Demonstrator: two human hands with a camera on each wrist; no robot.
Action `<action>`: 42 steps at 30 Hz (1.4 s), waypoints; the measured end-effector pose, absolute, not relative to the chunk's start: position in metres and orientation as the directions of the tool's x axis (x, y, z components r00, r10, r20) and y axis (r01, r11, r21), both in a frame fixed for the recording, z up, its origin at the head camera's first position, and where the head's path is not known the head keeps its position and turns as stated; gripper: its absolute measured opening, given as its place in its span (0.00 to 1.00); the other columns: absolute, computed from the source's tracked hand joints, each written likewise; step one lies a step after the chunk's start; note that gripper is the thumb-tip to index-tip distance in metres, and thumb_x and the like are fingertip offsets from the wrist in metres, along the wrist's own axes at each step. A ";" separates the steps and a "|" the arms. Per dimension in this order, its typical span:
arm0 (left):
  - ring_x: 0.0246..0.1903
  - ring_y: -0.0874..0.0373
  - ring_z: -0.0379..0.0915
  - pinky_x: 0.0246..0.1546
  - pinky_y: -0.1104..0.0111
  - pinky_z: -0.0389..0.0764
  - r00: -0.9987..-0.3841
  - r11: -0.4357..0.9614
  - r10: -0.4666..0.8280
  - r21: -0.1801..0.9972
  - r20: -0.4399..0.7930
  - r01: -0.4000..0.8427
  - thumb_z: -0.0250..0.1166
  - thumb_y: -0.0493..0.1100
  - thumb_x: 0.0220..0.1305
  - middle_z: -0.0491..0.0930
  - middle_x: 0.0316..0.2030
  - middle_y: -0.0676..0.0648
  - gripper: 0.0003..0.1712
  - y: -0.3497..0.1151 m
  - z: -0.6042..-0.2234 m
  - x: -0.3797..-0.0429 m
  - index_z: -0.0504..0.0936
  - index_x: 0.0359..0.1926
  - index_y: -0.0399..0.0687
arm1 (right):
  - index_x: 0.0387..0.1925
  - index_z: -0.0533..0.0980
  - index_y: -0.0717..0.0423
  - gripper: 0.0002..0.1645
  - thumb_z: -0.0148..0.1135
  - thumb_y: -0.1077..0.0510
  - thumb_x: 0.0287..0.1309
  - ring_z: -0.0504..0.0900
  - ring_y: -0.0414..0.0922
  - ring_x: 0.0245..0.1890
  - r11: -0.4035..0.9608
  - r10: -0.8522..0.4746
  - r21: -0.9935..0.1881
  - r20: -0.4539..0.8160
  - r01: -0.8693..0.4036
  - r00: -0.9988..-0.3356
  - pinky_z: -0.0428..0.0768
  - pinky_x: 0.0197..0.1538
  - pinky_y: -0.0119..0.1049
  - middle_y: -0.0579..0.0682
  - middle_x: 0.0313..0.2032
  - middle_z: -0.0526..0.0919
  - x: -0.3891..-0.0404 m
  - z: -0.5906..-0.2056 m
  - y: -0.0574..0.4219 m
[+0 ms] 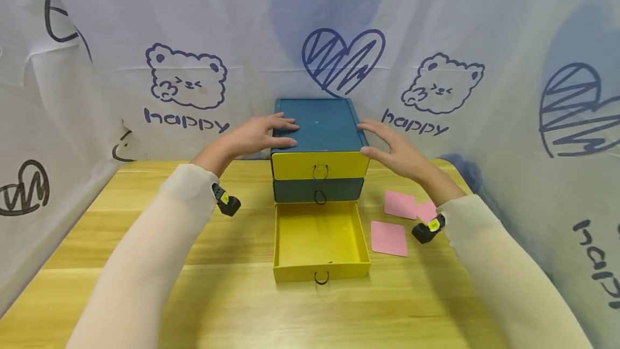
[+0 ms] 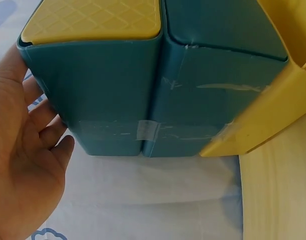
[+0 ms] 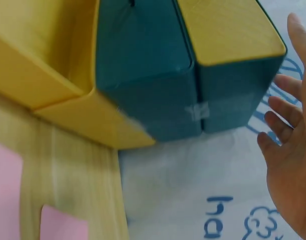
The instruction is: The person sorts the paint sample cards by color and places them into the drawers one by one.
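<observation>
A small three-tier drawer unit (image 1: pixel 317 123) stands upright at the back of the table, its top and side walls teal. The top drawer front (image 1: pixel 295 167) is yellow and closed, the middle one (image 1: pixel 293 192) teal and closed. The yellow bottom drawer (image 1: pixel 319 272) is pulled far out, with nothing inside but a small dark speck near its front. My left hand (image 1: pixel 254 134) rests with extended fingers over the top's left edge; in the left wrist view its fingers lie along the side wall. Opposite, my right hand (image 1: pixel 397 149) has its fingertips right at the top's right edge, fingers spread.
Several pink square cards (image 1: pixel 389 238) lie on the wooden table (image 1: pixel 232 295) to the right of the drawer. A white cloth (image 1: pixel 261 26) with printed bears and hearts hangs close behind the unit and along both sides. Each wrist wears a small black camera (image 1: pixel 229 204).
</observation>
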State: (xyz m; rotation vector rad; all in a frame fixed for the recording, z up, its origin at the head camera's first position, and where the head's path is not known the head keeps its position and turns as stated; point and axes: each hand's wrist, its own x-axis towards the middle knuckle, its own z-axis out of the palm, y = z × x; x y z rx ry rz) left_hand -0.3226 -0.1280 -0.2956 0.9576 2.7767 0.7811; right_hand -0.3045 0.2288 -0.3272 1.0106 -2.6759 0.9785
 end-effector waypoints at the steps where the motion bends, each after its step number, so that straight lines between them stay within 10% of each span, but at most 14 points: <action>1: 0.75 0.54 0.36 0.71 0.47 0.48 -0.797 0.675 0.601 0.494 0.062 0.548 0.60 0.61 0.67 0.54 0.74 0.52 0.36 -0.127 -0.294 -0.323 0.68 0.71 0.54 | 0.74 0.60 0.45 0.39 0.56 0.38 0.66 0.51 0.52 0.73 0.569 -0.548 -0.538 0.316 -0.622 -0.774 0.50 0.69 0.62 0.50 0.74 0.55 -0.302 -0.329 0.234; 42: 0.73 0.46 0.46 0.68 0.46 0.57 -0.832 0.703 0.551 0.502 0.063 0.503 0.64 0.66 0.61 0.53 0.75 0.49 0.37 -0.127 -0.292 -0.328 0.73 0.68 0.60 | 0.67 0.69 0.57 0.50 0.77 0.41 0.45 0.66 0.56 0.66 0.667 -0.605 -0.511 0.054 -0.543 -0.794 0.61 0.67 0.55 0.54 0.65 0.72 -0.237 -0.473 0.307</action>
